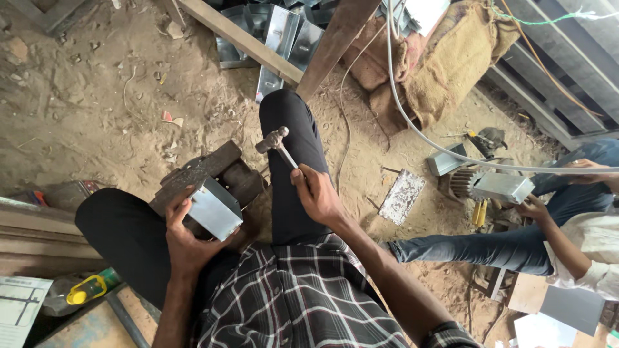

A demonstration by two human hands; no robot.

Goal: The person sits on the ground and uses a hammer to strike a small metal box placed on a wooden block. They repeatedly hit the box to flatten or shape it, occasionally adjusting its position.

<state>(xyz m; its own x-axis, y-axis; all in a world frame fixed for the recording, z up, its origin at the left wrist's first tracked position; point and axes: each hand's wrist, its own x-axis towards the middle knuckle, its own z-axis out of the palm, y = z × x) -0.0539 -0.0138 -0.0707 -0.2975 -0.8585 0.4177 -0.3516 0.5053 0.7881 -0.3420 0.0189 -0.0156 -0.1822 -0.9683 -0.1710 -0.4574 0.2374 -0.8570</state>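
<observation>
The left hand (187, 241) is curled around a folded sheet-metal box (216, 209), thumb and fingers pinching its lower corner, and holds it against the dark iron block (209, 171) that juts up and away from that hand; the box sits just above the left palm, touching the block's near face. The right hand (316, 193) is wrapped tight round the shaft of a small hammer (277, 143); the shaft's long axis runs from the fist up and to the left, so the steel head stands above the box and to its right, apart from it, with the dark trouser knee behind it. The left hand is on the box; the right hand is 1 reach off to its right.

Below and left of the left hand lies a green bottle with a yellow cap (87, 289), and beside it a pale printed sheet (19, 306). Far right of the right hand, another person's hand (534, 207) steadies a similar metal box (503, 187); a burlap sack (451, 58) lies beyond.
</observation>
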